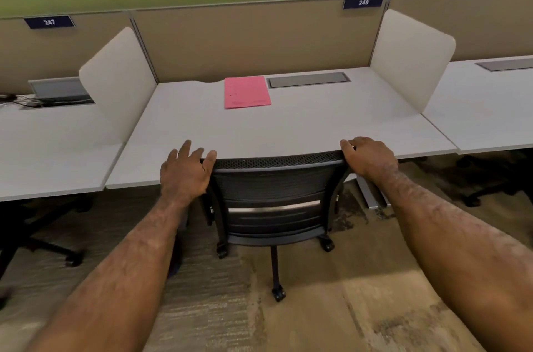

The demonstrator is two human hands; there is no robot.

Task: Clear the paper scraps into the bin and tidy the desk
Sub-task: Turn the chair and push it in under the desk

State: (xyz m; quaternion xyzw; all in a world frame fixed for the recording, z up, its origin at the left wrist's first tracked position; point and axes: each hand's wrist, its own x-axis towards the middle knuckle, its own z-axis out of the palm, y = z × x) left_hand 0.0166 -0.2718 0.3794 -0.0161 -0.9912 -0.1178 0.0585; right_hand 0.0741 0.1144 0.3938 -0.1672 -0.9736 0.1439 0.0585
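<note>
A black mesh office chair stands pushed against the front edge of the white desk. My right hand grips the top right corner of the chair's backrest. My left hand rests at the top left corner with its fingers spread, the thumb touching the backrest. A pink folder lies flat at the back middle of the desk. No paper scraps or bin show in the head view.
White side dividers flank the desk. A grey cable hatch sits beside the folder. Neighbouring desks extend left and right; the left one holds cables. Another chair base stands on the carpet at left.
</note>
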